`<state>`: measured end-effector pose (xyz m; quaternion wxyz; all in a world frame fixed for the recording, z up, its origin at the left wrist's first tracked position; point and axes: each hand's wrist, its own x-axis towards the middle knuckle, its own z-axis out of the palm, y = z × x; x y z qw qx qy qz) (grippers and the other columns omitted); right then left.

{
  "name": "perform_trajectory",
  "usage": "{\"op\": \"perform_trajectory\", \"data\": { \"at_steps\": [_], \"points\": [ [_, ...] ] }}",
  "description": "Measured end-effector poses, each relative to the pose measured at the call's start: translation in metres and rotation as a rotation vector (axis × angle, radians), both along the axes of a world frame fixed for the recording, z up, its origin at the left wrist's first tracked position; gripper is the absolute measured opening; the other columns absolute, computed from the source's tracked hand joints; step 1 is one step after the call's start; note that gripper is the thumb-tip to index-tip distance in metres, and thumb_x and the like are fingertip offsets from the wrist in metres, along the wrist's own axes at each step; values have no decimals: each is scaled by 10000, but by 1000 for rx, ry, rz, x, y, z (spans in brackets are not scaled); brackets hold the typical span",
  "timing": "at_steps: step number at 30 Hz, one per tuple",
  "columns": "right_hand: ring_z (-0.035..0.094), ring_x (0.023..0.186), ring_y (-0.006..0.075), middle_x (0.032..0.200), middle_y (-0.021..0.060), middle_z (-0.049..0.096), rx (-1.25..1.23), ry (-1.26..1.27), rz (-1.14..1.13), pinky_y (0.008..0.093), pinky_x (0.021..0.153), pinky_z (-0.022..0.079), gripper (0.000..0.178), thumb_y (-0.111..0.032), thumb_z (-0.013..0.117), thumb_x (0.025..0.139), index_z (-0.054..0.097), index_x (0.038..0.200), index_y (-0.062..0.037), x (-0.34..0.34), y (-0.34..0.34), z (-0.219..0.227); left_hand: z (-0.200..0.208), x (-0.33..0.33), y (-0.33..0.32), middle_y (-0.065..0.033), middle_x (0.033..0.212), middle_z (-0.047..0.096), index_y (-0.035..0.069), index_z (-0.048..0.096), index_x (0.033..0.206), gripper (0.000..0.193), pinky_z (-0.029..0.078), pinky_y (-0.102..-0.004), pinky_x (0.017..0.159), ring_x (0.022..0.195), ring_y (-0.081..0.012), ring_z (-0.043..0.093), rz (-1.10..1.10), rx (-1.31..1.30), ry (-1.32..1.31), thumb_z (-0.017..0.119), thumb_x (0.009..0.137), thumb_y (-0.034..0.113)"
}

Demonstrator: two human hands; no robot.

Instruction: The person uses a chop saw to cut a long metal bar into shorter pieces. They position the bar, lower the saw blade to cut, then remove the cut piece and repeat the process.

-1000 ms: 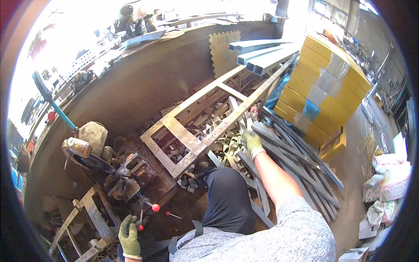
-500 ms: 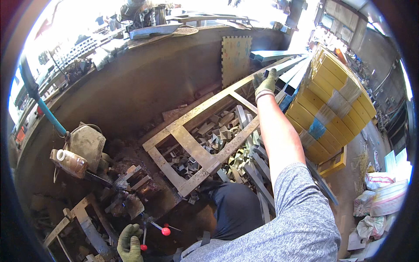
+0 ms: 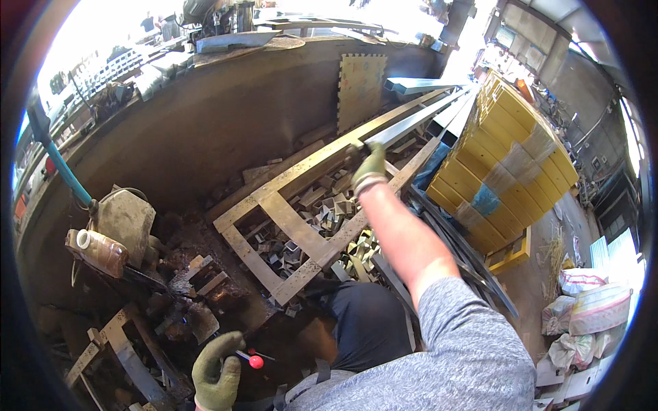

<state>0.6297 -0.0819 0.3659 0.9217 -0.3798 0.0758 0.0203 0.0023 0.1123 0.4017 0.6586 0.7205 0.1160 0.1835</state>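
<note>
My right hand [image 3: 371,164], in a green work glove, is stretched out with its fingers closed round the near end of a long silver square metal tube [image 3: 418,118]. The tube lies slanting over a rusty yellowish steel frame [image 3: 267,188], its far end toward other tubes. At the lower left my left hand [image 3: 218,370], also gloved, has its fingers curved with a gap to the thumb and nothing seen in it. Beside its fingertips is a machine lever with a red ball knob [image 3: 256,362]. Another knob is hidden by this hand.
Short metal offcuts [image 3: 336,205] fill the space under the frame. Yellow beams [image 3: 504,161] stand stacked at the right, with white sacks [image 3: 596,308] beyond. A dirty machine with a plastic bottle [image 3: 103,250] is at the left. A curved wall [image 3: 205,116] runs behind.
My right hand has come nearer and left, drawing the silver tube out over the frame. My left hand has risen slightly to the right, now covering one red knob.
</note>
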Motion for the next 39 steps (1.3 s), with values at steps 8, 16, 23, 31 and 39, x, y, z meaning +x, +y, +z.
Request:
{"op": "perform_trajectory", "data": {
  "at_steps": [8, 16, 23, 31, 39],
  "points": [
    [804, 1287, 299, 1387, 84, 843, 121, -97, 710, 503, 1118, 634, 539, -564, 776, 1147, 736, 1493, -152, -254, 16, -12, 67, 175, -19, -321, 1680, 654, -48, 636, 1633, 832, 537, -597, 1297, 1553, -523, 637, 46, 933, -205, 971, 932, 250],
    [830, 1139, 380, 1262, 172, 858, 30, 95, 322, 557, 1073, 668, 503, -468, 740, 1205, 737, 1448, -28, -176, -32, -27, 75, 296, -22, -300, 1368, 844, 2, 636, 1637, 784, 622, -533, 1156, 1311, -477, 806, -488, 899, 471, 840, 1055, 487],
    [841, 976, 331, 1072, 148, 859, -184, 202, 343, 493, 980, 717, 312, -302, 849, 1146, 795, 1222, -4, -252, 11, -65, 42, 194, -2, -331, 1388, 816, 39, 627, 1657, 757, 628, -552, 1145, 1326, -501, 788, -318, 773, 513, 858, 1015, 368],
    [852, 1002, 337, 1090, 162, 865, -176, 297, 432, 506, 972, 717, 264, -262, 850, 1141, 810, 1191, -6, -264, 8, -59, 27, 180, -2, -318, 1361, 822, 80, 621, 1660, 731, 635, -574, 1117, 1284, -520, 792, -293, 835, 446, 852, 1021, 350],
    [775, 1275, 357, 1424, 214, 811, -1522, -545, 406, 491, 1110, 593, 641, -477, 893, 1090, 784, 1526, -20, -193, -82, -21, -3, 274, 21, -304, 1400, 829, 50, 664, 1590, 687, 627, -565, 1131, 1301, -503, 798, -430, 889, 518, 814, 1050, 448]
  ]
}}
